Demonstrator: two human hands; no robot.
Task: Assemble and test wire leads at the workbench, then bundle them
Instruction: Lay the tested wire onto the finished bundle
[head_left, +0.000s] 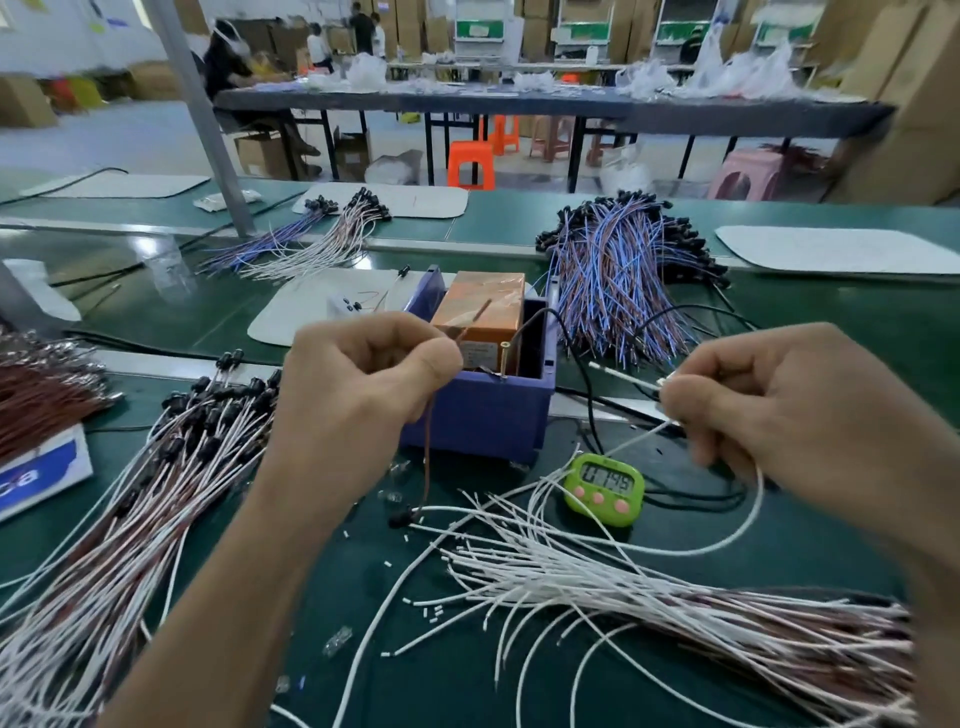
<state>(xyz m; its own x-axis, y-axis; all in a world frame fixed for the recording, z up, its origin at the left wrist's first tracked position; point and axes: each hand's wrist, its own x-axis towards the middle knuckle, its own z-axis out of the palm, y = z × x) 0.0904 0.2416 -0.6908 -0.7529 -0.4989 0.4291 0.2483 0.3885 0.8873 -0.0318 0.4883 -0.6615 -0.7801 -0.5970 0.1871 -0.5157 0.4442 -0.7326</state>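
My left hand (358, 379) pinches a brown wire lead (428, 457) whose bare end sticks up past my thumb; its lower end hangs down to a black cap on the mat. My right hand (779, 400) pinches a white wire lead (748, 525) that loops down to the bench, its tip pointing left toward the purple tester box (488, 410). Loose white leads (597, 566) fan out below my right hand. A pile of white and brown leads with black caps (156, 483) lies under my left forearm.
A green timer (605, 488) sits right of the box, with black cables around it. A big bundle of blue and brown leads (623, 275) lies behind. A white-blue carton (41, 467) holds brown wires at left. Small white sleeves are scattered on the green mat.
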